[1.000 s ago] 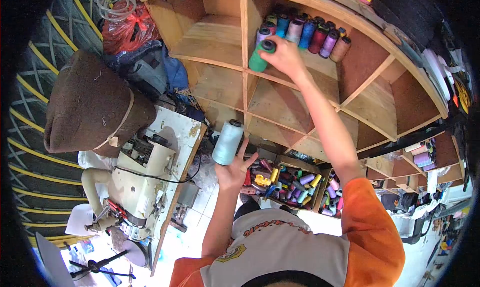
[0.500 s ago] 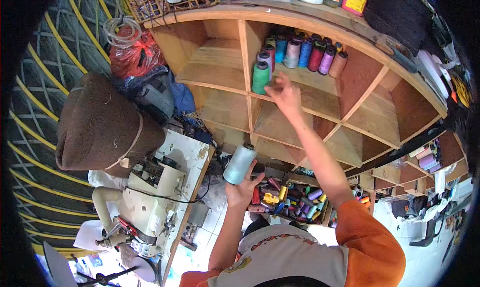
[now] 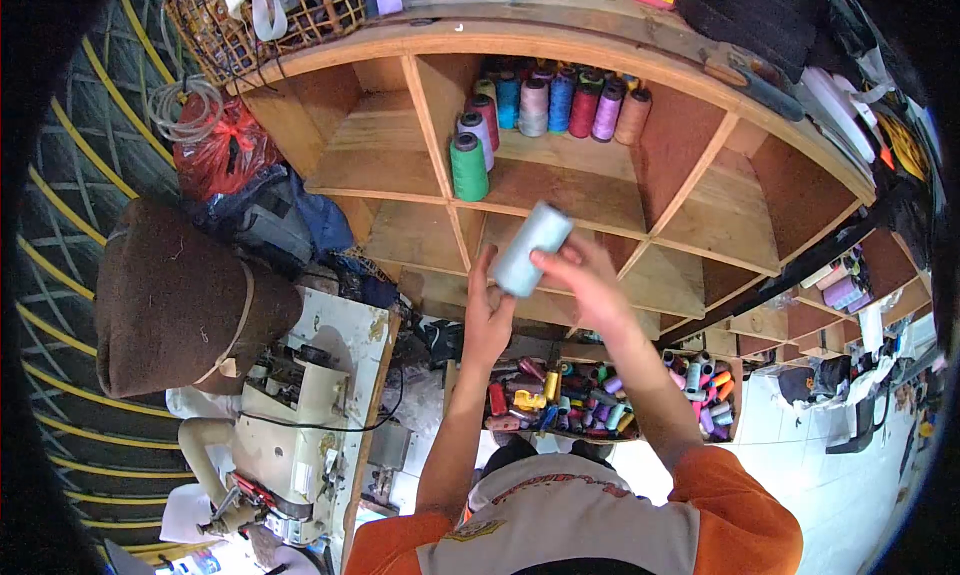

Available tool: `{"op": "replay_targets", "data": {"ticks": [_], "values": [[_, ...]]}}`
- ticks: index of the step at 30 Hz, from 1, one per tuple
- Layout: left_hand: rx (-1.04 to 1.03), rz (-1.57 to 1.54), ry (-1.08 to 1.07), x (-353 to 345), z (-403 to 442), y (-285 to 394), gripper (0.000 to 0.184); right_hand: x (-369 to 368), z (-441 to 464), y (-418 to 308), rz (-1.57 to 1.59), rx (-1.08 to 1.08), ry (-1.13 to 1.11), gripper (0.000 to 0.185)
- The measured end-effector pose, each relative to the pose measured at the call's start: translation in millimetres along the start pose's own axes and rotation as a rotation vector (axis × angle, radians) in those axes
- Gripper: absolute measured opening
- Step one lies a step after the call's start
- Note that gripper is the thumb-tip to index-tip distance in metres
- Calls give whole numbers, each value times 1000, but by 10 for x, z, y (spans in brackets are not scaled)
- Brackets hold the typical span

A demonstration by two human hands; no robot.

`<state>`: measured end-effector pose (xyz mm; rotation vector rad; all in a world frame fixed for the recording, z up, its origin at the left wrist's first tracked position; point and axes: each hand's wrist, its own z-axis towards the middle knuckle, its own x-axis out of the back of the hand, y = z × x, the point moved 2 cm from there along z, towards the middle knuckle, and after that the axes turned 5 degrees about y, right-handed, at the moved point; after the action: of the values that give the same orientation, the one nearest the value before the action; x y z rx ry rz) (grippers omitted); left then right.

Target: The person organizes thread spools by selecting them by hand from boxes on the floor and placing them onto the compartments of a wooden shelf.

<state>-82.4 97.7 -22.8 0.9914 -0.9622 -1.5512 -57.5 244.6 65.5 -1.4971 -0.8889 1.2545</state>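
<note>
A pale blue spool of thread [image 3: 535,250] is held tilted in front of the shelf, between my two hands. My right hand [image 3: 590,280] is closed on its right side, thumb across the front, a little blurred by motion. My left hand [image 3: 487,315] is at the spool's lower end, fingers around the base and partly hidden. Behind, in a shelf compartment, a green thread spool [image 3: 469,168] stands at the front left corner. Spools in lilac, red, blue, purple and a brown spool [image 3: 633,115] line the compartment's left side and back.
The wooden shelf [image 3: 420,125] has several compartments. Below my forearms sits a box of mixed thread spools [image 3: 570,395]. On the left are a sewing machine [image 3: 295,405] on a white table and a brown cloth-covered bundle [image 3: 190,295]. A wire basket [image 3: 290,15] rests on top.
My right hand has come down from beside the green spool to the pale blue one. My left hand has raised that spool toward the shelf. The view has shifted somewhat.
</note>
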Motion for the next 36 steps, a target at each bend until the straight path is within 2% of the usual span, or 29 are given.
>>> {"op": "replay_targets", "data": {"ticks": [1,4,5,6,9,11,13,17,20,21,24,25,28,29,32,33,35,36], "values": [[106,-76,-11,-9,20,90,61,63,195,-66,-134,92,51,47],[140,65,1,90,-37,-80,57,101,872,-297,-432,433,206,48],[224,70,11,126,-116,-205,56,197,1319,-156,-516,546,257,48],[216,131,-6,145,-209,-223,56,273,1691,-18,-599,661,306,48],[190,268,-25,217,-544,-330,54,-34,1911,-198,-890,602,457,44],[179,291,-2,283,-816,-520,52,0,2264,74,-965,601,501,48],[324,331,-21,367,-1002,-434,52,-52,2413,161,-1010,593,525,50],[447,284,5,693,-1571,-813,54,-135,2412,215,-965,741,548,52],[322,563,-47,929,-1773,-954,48,-119,2413,346,-881,993,707,52],[311,480,25,912,-1757,-804,46,-138,2365,358,-844,974,691,46],[220,646,37,1001,-1703,-805,42,-42,2416,604,-803,779,657,42],[297,614,62,983,-1644,-743,41,-27,2406,633,-794,763,655,41],[243,706,56,1004,-1550,-784,40,-38,2387,613,-793,757,658,39],[134,712,49,1067,-1577,-962,40,-47,2371,601,-816,777,665,39],[224,693,12,923,-1441,-756,40,8,2420,617,-874,825,675,40],[308,682,-22,887,-1408,-707,33,9,2419,607,-843,826,666,40],[245,723,-28,792,-1406,-701,32,37,2249,496,-891,810,568,36],[223,743,-33,738,-1460,-715,31,63,2099,437,-773,756,490,33]]}}
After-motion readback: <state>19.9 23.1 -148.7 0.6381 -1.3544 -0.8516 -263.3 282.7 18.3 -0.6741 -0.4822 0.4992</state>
